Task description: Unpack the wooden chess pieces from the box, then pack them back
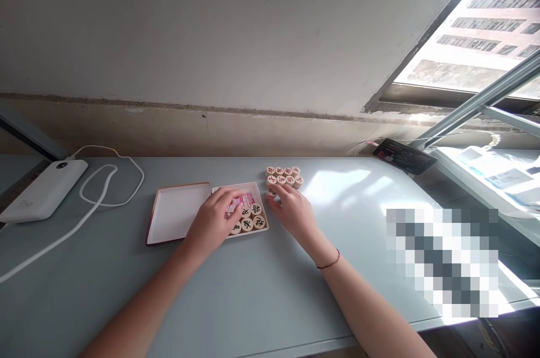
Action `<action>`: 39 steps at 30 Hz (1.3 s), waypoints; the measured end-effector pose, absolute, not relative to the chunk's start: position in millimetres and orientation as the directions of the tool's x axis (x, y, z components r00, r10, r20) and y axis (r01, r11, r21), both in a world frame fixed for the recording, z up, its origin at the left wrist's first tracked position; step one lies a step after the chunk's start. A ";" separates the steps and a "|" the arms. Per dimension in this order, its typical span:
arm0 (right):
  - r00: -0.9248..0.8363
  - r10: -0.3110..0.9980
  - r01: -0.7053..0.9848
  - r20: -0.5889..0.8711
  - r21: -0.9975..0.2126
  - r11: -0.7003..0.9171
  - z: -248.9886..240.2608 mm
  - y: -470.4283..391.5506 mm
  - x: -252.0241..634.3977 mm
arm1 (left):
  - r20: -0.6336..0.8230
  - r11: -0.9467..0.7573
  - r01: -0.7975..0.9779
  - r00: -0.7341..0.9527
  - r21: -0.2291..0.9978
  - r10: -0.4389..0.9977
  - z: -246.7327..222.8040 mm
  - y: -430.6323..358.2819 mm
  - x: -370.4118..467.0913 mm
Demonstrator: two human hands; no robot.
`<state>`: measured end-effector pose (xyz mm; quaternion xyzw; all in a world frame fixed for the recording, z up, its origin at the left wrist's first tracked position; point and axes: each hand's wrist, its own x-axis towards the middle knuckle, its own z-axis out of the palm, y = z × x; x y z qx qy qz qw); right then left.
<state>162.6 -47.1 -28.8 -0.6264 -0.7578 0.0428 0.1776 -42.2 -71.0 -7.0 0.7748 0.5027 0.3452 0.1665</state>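
Observation:
My left hand (215, 215) reaches over the white box (267, 219), thumb and forefinger apart, with part of the box hidden beneath it. Inside the box, round Chinese chess pieces (247, 224) with dark characters lie beside a pink printed paper (250, 199). My right hand (294, 210) pinches one Chinese chess piece (272, 192) between thumb and fingers, at the front of a group outside the box. Behind it, more Chinese chess pieces (286, 180) with red characters stand in neat rows on the table.
The box's open lid (177, 213) lies to the left. A white power bank (44, 190) with a white cable (90, 216) rests at far left. A phone (405, 156) leans at the back right near a white tray-like object (476, 180). A wall (211, 133) borders the grey table (253, 301).

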 end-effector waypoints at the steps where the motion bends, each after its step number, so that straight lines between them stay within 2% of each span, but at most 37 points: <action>1: -0.142 0.966 0.934 0.215 -0.294 0.203 -28.7 -47.4 162.3 | 0.366 -0.437 0.667 0.256 0.604 0.895 -6.9 -70.7 -42.7; 9: -0.048 0.983 0.961 0.176 -0.259 0.093 -30.8 -43.9 163.6 | 0.347 -0.413 0.708 0.247 0.574 0.905 -3.2 -67.0 -48.5; 12: -0.064 0.974 0.956 0.216 -0.266 0.122 -26.8 -46.4 164.0 | 0.319 -0.381 0.778 0.245 0.499 0.916 -3.3 -64.8 -52.6; 15: -0.123 0.959 0.891 0.256 -0.396 0.220 -17.5 -53.9 159.6 | 0.281 -0.350 0.858 0.254 0.376 0.925 -5.7 -63.3 -58.9; 18: -0.233 0.962 0.778 0.145 -0.565 0.274 -10.8 -61.5 151.4 | 0.213 -0.359 0.885 0.305 0.298 0.928 -8.0 -63.8 -65.1; 20: -0.283 0.958 0.737 0.050 -0.627 0.251 -10.2 -64.0 146.6 | 0.170 -0.375 0.881 0.338 0.290 0.926 -8.3 -65.1 -66.8; 23: -0.296 0.955 0.722 -0.014 -0.658 0.215 -12.6 -64.3 142.7 | 0.144 -0.377 0.874 0.349 0.307 0.926 -7.6 -67.5 -64.3; 29: -0.280 0.960 0.719 -0.015 -0.666 0.199 -15.4 -63.9 142.0 | 0.155 -0.374 0.871 0.341 0.319 0.927 -8.8 -70.1 -53.6; 33: -0.277 0.961 0.718 -0.005 -0.666 0.204 -14.1 -65.1 140.8 | 0.153 -0.380 0.834 0.348 0.400 0.925 -9.8 -68.3 -52.0; 36: -0.221 0.971 0.705 0.093 -0.673 0.225 -8.8 -68.1 139.4 | 0.209 -0.360 0.813 0.295 0.457 0.932 -5.0 -67.2 -51.0; 39: -0.256 0.950 0.593 0.181 -0.746 0.302 -2.7 -71.9 138.1 | 0.227 -0.346 0.698 0.261 0.627 0.938 4.7 -69.6 -47.4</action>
